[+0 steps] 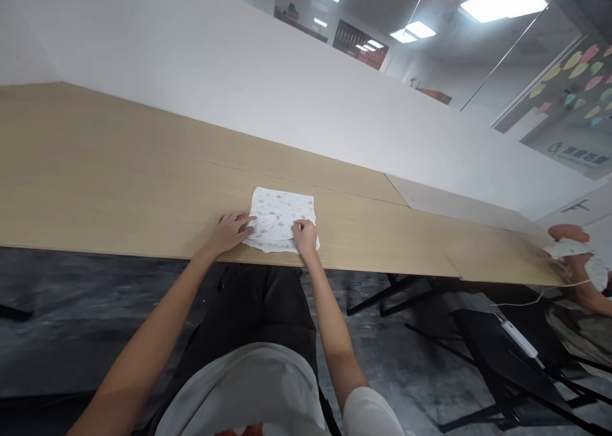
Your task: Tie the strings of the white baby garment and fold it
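A white cloth (pixel 275 210) with a small scattered print lies spread on the wooden table, close to its front edge. Slight creases run across its lower part, and the bottom edge looks uneven. My left hand (pixel 232 233) rests at the cloth's left side, fingers stretched out, with the fingertips touching its edge. Over the right part of the cloth, my right hand (pixel 305 236) is closed, thumb and fingers pinched together on the fabric. How much fabric is between those fingers is hidden.
The long table (pixel 119 181) runs along a white partition (pixel 215 72). At far right, another person's hand (pixel 576 257) is at a similar cloth (pixel 567 248). A black folding chair (pixel 507 353) stands below, bearing a white power strip (pixel 519 338) with its cable.
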`<state>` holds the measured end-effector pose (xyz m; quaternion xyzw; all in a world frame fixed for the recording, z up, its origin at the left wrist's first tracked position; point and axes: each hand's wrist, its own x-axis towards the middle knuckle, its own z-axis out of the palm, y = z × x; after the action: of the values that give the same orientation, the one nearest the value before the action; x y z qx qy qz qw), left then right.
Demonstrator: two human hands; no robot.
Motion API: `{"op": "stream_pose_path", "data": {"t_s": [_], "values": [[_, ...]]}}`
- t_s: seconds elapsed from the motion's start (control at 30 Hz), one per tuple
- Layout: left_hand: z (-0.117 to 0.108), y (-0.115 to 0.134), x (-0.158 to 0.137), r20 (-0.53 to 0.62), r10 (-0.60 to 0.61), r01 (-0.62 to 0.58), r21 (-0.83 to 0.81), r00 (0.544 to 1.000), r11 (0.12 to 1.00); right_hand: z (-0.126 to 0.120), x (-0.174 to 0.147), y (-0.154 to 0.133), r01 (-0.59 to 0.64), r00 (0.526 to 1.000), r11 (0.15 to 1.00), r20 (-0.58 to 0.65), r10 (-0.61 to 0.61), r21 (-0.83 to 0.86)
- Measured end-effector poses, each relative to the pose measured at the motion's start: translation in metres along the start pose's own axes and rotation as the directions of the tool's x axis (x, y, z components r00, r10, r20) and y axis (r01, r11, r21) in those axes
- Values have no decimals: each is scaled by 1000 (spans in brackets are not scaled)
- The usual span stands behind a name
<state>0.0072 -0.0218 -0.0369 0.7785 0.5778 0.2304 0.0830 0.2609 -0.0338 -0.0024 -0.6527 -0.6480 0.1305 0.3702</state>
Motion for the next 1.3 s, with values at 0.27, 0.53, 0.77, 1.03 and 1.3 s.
{"op": "stream_pose_path", "data": {"t_s": [0.27, 0.53, 0.77, 1.03, 1.3], "values": [[-1, 4, 0, 73, -28, 20, 105, 997, 994, 3, -5, 9, 110, 993, 963, 72, -96, -244], [-7, 11, -2, 95, -44, 32, 129, 994, 991, -12, -13, 11, 197, 974, 884, 188, -126, -424], [-8, 10, 0, 148, -65, 46, 130, 987, 990, -36, -30, 36, 181, 920, 932, 388, -48, -313], [-16, 12, -7, -50, 107, -112, -100, 993, 989, -56, -23, 66, 224, 933, 974, 298, -203, -38], [-24, 6, -28, 139, 329, -277, -300, 934, 913, -77, -23, 93, 457, 853, 889, 298, -428, -34]]}}
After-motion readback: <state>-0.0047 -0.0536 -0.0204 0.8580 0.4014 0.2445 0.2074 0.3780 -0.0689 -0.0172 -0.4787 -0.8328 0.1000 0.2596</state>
